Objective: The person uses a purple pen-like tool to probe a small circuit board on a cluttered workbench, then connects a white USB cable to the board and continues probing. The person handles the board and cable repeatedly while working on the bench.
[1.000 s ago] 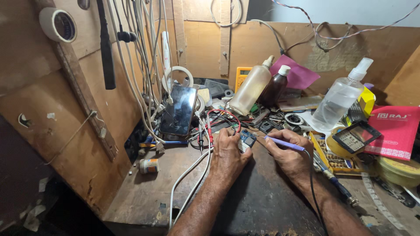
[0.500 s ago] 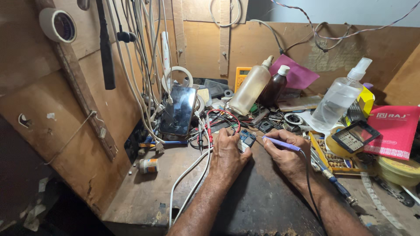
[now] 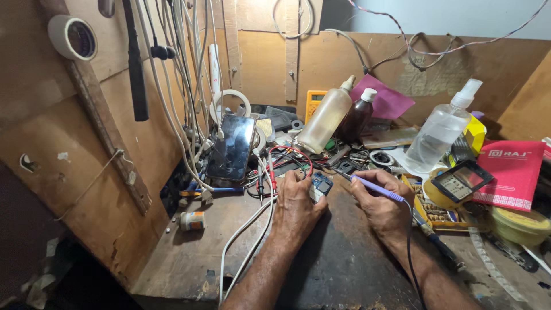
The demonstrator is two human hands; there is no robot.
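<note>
Compared with half a second ago almost nothing has changed: both hands stay at the same place on the bench, and the tip of the tool has only moved a very little over the board.

The left hand (image 3: 295, 209) lies palm down on the dark workbench (image 3: 344, 270), forearm coming from 6 o'clock. Its fingers are pressed together on the small blue circuit board (image 3: 321, 185), holding it flat; the board sits at the 1 o'clock side of this hand, near the middle of the bench.

The right hand (image 3: 383, 204) is at 3 o'clock from the left one, just beside it. It pinches the purple soldering pen (image 3: 376, 188) like a pencil, between thumb and first fingers. The pen points toward 10 o'clock and its thin tip reaches the edge of the board. A dark cord (image 3: 408, 258) goes from the pen down toward 6 o'clock.

At 12 o'clock from the hands a yellowish squeeze bottle (image 3: 325, 117) leans, with pale liquid inside, and a dark brown bottle (image 3: 356, 117) with white cap touches it. At 2 o'clock a clear spray bottle (image 3: 439, 135) holds clear liquid, partly filled. A black phone (image 3: 231, 147) leans against the cables at 11 o'clock. A small white jar (image 3: 192, 220) lies at 9 o'clock, well apart.
</note>
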